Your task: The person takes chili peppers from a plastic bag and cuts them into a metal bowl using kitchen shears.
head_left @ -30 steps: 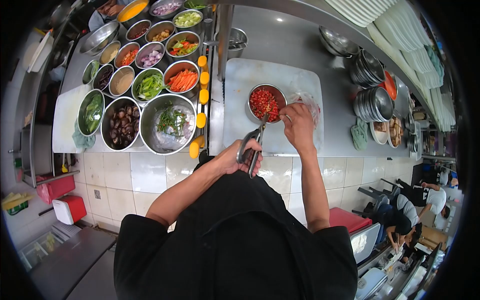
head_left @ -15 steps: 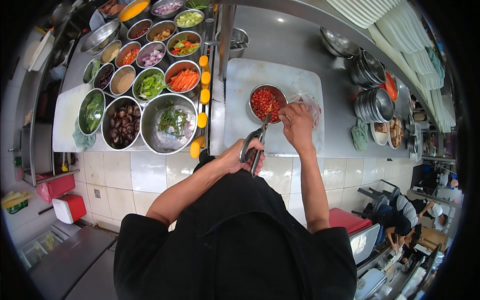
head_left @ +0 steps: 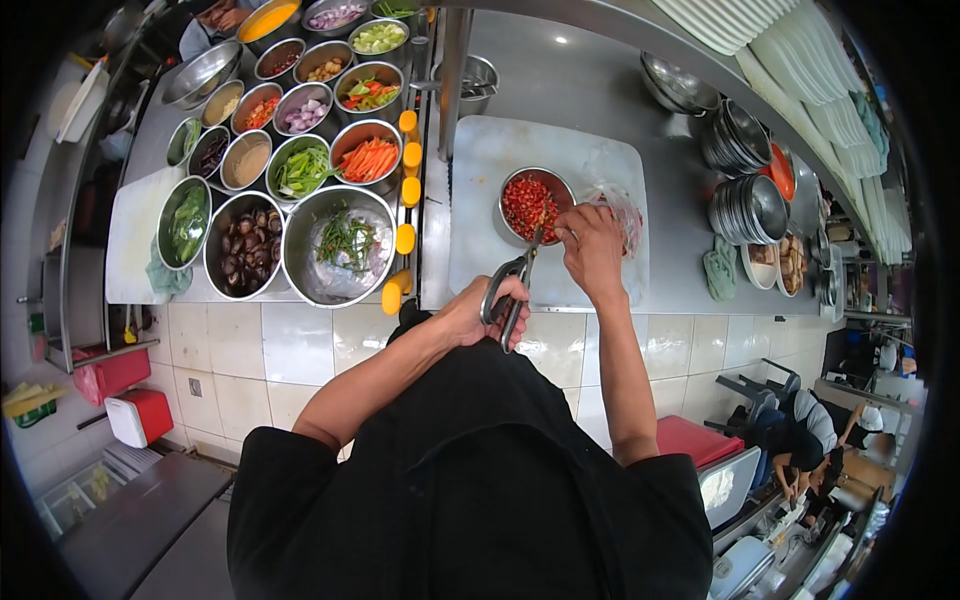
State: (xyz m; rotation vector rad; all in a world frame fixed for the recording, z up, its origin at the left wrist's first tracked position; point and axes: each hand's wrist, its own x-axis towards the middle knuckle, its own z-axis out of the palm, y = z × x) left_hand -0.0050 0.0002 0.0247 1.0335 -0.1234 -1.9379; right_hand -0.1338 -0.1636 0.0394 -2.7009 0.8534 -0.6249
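My left hand is wrapped round the handles of a pair of scissors, whose blades point up to the near rim of a metal bowl. Chopped red chilies fill much of that bowl. At its near right rim, close to the blade tips, my right hand has its fingers pinched together; what they hold is too small to make out. A clear plastic bag with something red inside lies behind the right hand. Bowl and bag rest on a white cutting board.
On the left stand several metal bowls, among them carrot strips, mushrooms and green herbs. Yellow-capped bottles line the counter gap. A metal post rises behind the board. Stacked bowls and a green cloth sit right.
My right hand has shifted very slightly left at the bowl's rim. The scissors and my left hand stay almost in the same place.
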